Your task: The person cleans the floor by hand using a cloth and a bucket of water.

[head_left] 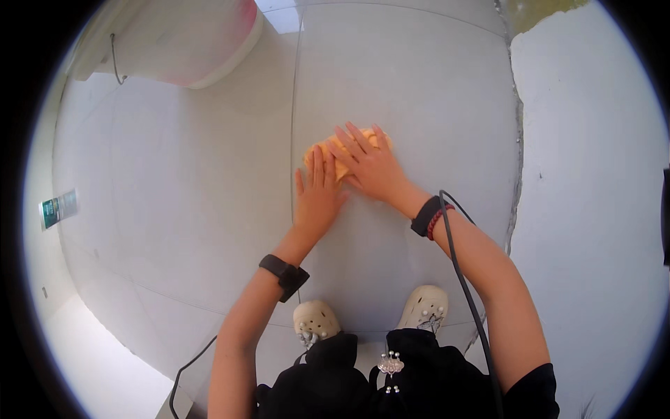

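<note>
A crumpled orange cloth (341, 169) lies on the grey tiled floor (412, 91) in front of me. Across its left part rests my left hand (319, 199), fingers stretched out and pointing away from me. My right hand (373, 169) presses flat on the cloth from the right, its fingers spread. Both palms face down, close together, and hide much of the cloth. Black bands circle both wrists, with a dark red bracelet beside the right one.
At the far left stands a large whitish bucket (178, 45) with pink stains and a wire handle. A green-and-white packet or label (58, 209) is by the left edge. A white wall (593, 209) borders the floor on the right. A black cable (457, 265) hangs over my right forearm.
</note>
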### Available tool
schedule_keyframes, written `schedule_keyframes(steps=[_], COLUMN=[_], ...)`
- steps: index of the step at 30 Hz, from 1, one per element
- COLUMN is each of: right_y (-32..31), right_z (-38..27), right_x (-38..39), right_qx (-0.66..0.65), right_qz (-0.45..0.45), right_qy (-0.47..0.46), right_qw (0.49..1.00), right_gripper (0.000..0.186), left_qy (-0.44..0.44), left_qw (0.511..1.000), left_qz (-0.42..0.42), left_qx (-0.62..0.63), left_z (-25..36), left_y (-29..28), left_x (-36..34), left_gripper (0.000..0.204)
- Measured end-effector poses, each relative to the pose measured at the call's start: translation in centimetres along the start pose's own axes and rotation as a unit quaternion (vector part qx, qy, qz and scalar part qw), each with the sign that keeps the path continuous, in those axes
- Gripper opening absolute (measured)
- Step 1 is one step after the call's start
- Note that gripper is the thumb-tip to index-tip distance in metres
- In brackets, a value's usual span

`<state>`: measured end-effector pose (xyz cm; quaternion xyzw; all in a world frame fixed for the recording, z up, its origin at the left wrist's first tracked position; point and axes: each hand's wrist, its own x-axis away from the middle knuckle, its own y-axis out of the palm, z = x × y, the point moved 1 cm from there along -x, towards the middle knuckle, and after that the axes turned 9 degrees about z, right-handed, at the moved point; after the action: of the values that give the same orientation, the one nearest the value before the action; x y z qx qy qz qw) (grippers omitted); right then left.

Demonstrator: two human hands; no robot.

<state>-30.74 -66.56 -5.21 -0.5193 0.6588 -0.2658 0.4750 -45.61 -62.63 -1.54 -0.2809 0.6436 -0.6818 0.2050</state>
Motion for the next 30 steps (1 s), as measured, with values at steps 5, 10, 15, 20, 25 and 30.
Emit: schedule_keyframes(steps=[5,10,15,20,25,30], right_y=[0.7,1.1,0.9,0.6,-0.1,-4.1], right_z=[2.0,2.5,2.4,0.7,-1.7,-3.2], right_x=[-3.8,-4.9,-4.7,-2.9,1.3,3.2], right_qx=[-0.030,-0.037,-0.016,0.069,-0.033,-0.132], right_qz=[-0.009,-0.040,-0.048,-0.090,-0.040,-0.131], right_qy=[0.010,0.056,0.075,0.080,0.098,0.254], right_qw=[0.999,0.997,0.996,0.990,0.994,0.949], right_gripper=[0.062,0.068,0.068,0.067,0.061,0.057], left_qy=[0.006,0.034,0.057,0.059,0.061,-0.077], left_qw=[0.999,0.997,0.996,0.998,0.991,0.946], left_qz=[-0.001,-0.057,-0.060,-0.020,-0.013,-0.095], left_qx=[-0.033,-0.038,-0.029,-0.003,0.120,0.300], left_z=[-2.8,-3.9,-3.9,-3.8,-2.2,-2.3], left_y=[-0.3,-1.2,-1.9,-1.1,-2.9,-5.5], left_x=[-3.8,-5.8,-6.4,-5.3,-2.2,-1.7], left_gripper=[0.084,0.070,0.066,0.059,0.043,0.038])
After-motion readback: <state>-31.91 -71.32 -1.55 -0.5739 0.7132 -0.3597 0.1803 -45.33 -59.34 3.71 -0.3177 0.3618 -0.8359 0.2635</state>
